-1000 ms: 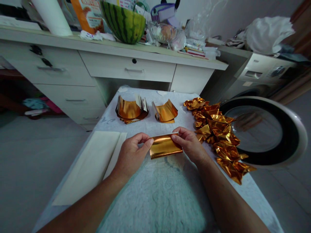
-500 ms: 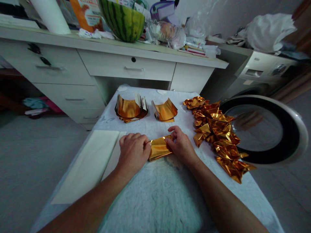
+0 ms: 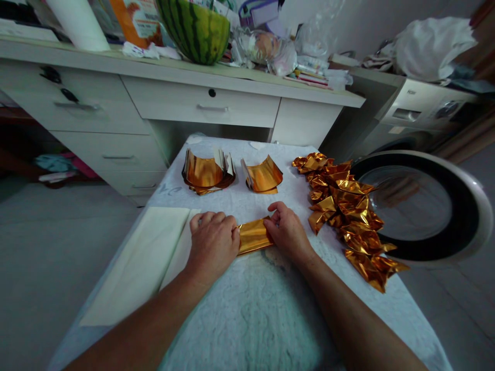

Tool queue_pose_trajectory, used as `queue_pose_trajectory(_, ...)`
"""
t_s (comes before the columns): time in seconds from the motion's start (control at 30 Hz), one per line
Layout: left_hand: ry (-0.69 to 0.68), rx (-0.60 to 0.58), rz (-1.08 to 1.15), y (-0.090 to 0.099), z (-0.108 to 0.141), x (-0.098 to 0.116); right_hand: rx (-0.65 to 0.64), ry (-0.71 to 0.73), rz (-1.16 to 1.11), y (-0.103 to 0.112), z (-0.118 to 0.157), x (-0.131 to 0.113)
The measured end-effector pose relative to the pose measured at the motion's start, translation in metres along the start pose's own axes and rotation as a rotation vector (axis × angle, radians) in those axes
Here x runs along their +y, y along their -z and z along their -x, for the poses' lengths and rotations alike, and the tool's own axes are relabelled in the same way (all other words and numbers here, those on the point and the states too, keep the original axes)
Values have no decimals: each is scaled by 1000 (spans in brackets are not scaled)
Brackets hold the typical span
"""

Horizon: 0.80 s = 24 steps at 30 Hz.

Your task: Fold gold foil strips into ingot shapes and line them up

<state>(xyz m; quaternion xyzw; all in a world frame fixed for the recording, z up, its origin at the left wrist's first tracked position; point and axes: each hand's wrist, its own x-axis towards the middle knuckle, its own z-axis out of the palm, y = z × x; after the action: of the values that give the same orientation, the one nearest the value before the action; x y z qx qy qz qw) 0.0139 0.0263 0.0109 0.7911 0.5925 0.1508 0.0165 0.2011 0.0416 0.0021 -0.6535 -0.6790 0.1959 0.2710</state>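
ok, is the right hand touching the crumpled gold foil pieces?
Apart. The head view shows a plain gap of tablecloth between the right hand and the crumpled gold foil pieces.

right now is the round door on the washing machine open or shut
Open: the round door stands swung out from the front of the washing machine, beside the cloth-covered table.

Shiny gold foil strip, folded flat, slightly slanted on the pale cloth, between both hands.
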Motion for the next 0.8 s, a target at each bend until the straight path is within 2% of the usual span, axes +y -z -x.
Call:
queue_pose_trajectory(0.27, 24, 15, -13, -2, 2, 1, 12, -26, 127, -3, 0, -1)
queue_pose_trajectory(0.47, 41, 75, 32, -2, 1, 0, -3, -29, 197, 0, 1, -5)
queue_pose_trajectory(0.6, -88, -53, 93, -3, -4, -4, 14, 66, 245, 1, 0, -5)
queue_pose_trajectory(0.7, -156, -161, 142, -3, -8, -7, -62, 158, 218, 1, -2, -5)
queue_pose_trajectory(0.8, -152, -188, 171, -2, -10, -8, -135, 207, 200, 3, -4, -6)
